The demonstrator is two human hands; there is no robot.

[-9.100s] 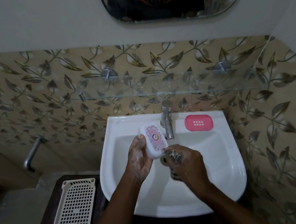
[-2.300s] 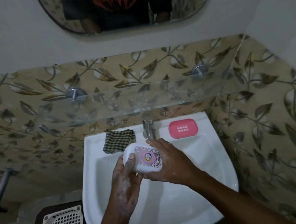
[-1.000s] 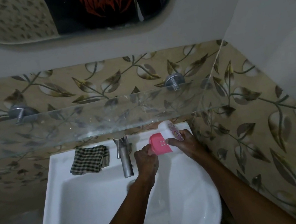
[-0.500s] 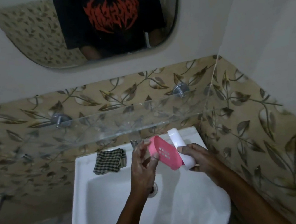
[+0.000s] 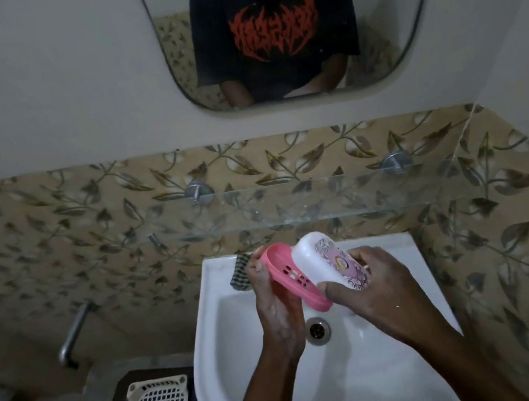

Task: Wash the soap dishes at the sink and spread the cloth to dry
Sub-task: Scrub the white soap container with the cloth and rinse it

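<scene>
Pink soap dish [image 5: 294,278] is in your left hand's [image 5: 274,306] curled grip over the sink [image 5: 207,330], long axis slanting down-right toward the drain. White soap dish [image 5: 321,260] lies parallel, overlapping its right edge, gripped by your right hand [image 5: 374,290].

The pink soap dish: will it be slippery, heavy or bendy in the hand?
Probably slippery: the left hand gripping the pink soap dish looks soapy. Likely light and fairly stiff, since it looks like thin moulded plastic with drain slots and shows no bending in the grip. If it slips, it would likely drop into the sink below.
</scene>
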